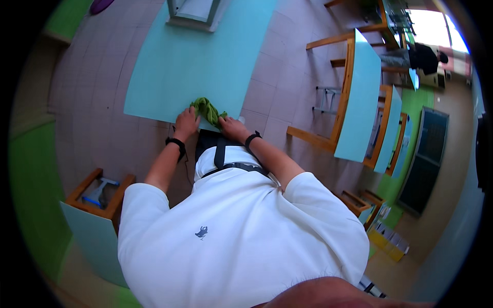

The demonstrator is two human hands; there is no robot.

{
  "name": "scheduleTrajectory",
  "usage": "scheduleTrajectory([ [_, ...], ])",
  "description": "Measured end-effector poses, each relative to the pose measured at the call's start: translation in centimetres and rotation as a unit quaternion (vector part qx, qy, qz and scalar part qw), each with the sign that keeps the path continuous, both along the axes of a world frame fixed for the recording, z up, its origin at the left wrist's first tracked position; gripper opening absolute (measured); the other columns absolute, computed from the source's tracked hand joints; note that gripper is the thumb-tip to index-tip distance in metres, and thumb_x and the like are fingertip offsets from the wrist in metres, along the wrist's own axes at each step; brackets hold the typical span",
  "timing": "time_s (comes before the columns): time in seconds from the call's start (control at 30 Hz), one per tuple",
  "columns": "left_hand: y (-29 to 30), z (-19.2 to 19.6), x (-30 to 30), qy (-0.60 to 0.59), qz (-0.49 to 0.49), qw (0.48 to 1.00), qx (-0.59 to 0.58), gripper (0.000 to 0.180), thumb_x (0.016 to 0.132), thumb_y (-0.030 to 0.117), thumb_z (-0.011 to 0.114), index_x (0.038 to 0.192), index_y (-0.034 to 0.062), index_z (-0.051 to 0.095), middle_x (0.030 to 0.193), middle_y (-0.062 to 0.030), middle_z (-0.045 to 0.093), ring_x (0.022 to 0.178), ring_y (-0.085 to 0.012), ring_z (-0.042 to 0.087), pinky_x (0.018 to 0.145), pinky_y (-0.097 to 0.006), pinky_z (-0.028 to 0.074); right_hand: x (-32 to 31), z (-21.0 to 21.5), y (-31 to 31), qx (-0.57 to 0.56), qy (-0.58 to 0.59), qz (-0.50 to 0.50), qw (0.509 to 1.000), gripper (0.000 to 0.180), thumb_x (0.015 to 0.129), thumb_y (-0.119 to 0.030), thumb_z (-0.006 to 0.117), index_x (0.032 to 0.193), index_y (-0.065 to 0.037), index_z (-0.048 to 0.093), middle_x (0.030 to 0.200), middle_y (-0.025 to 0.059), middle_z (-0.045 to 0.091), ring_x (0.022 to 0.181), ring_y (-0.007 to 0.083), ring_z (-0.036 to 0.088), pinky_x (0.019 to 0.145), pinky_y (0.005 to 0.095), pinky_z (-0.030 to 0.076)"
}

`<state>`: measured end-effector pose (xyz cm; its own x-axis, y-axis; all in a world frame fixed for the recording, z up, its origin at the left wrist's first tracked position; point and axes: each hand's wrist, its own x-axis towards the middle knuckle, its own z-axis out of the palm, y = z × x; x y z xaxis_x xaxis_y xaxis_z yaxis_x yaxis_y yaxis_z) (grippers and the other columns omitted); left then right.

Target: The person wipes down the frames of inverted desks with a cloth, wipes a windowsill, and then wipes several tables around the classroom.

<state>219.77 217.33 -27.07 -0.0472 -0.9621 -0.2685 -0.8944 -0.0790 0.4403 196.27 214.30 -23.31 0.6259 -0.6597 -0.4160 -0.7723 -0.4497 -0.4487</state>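
A twisted, crumpled green cloth [207,112] lies at the near edge of the pale turquoise table [190,72], stretched between my two hands. At its left end, my left hand [187,123] is closed, with the fingertips gripping the fabric. My right hand [234,128] pinches the other end, close to the table's near right corner. Both wrists wear dark bands. Beside my right hand sits a small whitish round thing [241,120], too small to name.
A grey-framed box-like object [197,15] stands at the table's far end. More turquoise-topped wooden tables [359,102] line the right, with a stool [326,99] beneath. Another person [423,59] stands far right. An upturned-looking table [95,231] is at lower left.
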Motion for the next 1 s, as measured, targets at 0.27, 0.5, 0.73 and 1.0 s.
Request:
scheduleTrajectory([
  [0.27,3.6,0.3,-1.2,0.08,0.103,0.988,-0.083,0.039,0.083,0.024,0.069,0.112,0.0059,0.049,0.107,-0.0157,0.056,0.099,-0.0367,0.057,0.08,-0.048,0.047,0.4,-0.8,-1.9,-0.16,0.059,0.044,0.984,0.026,0.083,-0.015,0.056,0.109,-0.01,0.053,0.099,0.0114,0.058,0.094,0.0299,0.06,0.075,0.0456,0.049],
  [0.5,4.0,2.0,-0.1,-0.093,0.207,0.969,-0.099,0.039,0.087,0.017,0.067,0.122,0.0126,0.051,0.118,-0.0117,0.053,0.114,-0.0325,0.051,0.095,-0.051,0.041,0.3,-0.1,0.5,-0.075,0.022,-0.04,0.996,0.028,0.082,-0.015,0.054,0.109,-0.006,0.052,0.1,0.0154,0.059,0.093,0.0358,0.06,0.074,0.0475,0.051],
  [0.73,7.0,0.2,-3.0,-0.094,0.127,0.986,-0.059,0.041,0.087,0.006,0.064,0.126,0.0127,0.053,0.145,-0.0169,0.04,0.135,-0.0366,0.035,0.106,-0.05,0.036,-5.8,2.5,2.3,0.145,0.035,0.079,0.986,0.043,0.084,-0.044,0.058,0.098,-0.005,0.07,0.101,0.0194,0.069,0.096,0.0354,0.066,0.084,0.0451,0.052],
  [1.0,6.4,0.8,-15.6,-0.088,0.062,0.991,-0.077,0.041,0.081,0.003,0.061,0.121,0.0064,0.052,0.139,-0.0277,0.042,0.131,-0.0419,0.039,0.104,-0.048,0.037,-20.7,4.0,3.1,0.1,-0.041,-0.072,0.992,0.051,0.085,-0.052,0.056,0.086,-0.003,0.071,0.082,0.02,0.068,0.08,0.0375,0.066,0.07,0.0482,0.052],
])
